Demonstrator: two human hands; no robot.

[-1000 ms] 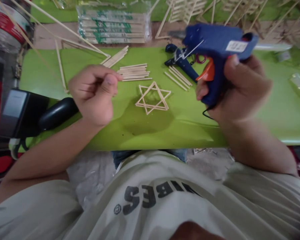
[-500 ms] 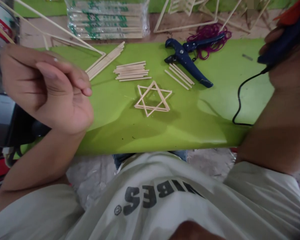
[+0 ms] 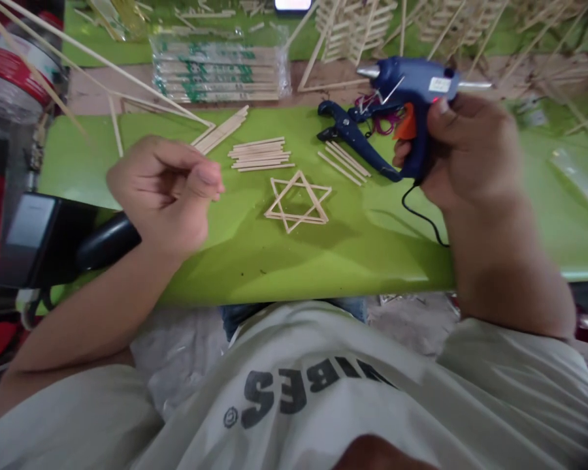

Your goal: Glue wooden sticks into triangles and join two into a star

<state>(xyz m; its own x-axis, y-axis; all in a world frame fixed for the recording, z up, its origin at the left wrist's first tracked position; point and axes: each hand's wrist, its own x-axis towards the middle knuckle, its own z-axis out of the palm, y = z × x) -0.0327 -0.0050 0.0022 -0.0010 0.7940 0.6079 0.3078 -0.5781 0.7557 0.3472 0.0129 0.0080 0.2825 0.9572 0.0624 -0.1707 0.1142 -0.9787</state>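
Note:
My right hand (image 3: 475, 147) grips a blue hot glue gun (image 3: 424, 85) by its handle, fingers around the orange trigger. The gun is raised over the table with its nozzle pointing left. My left hand (image 3: 166, 189) hovers left of the star, its fingers curled and thumb pressed to them; whether anything small is inside is hidden. Between the hands, a six-pointed star of thin wooden sticks (image 3: 298, 217) lies flat on the green table (image 3: 255, 258). Behind it lie a row of short sticks (image 3: 261, 154) and several loose sticks (image 3: 345, 162).
Blue cutters (image 3: 360, 140) lie partly behind the glue gun. Long flat sticks (image 3: 223, 129) and a plastic-wrapped chopstick pack (image 3: 220, 70) lie farther back. A long stick frame (image 3: 161, 98) and a bottle (image 3: 22, 59) stand left. A black cord (image 3: 428, 222) hangs from the gun.
My right hand has brought the glue gun inward from the right edge and turned its nozzle left. My left hand has moved right, its thumb now pressed to the curled fingers. The star stays put.

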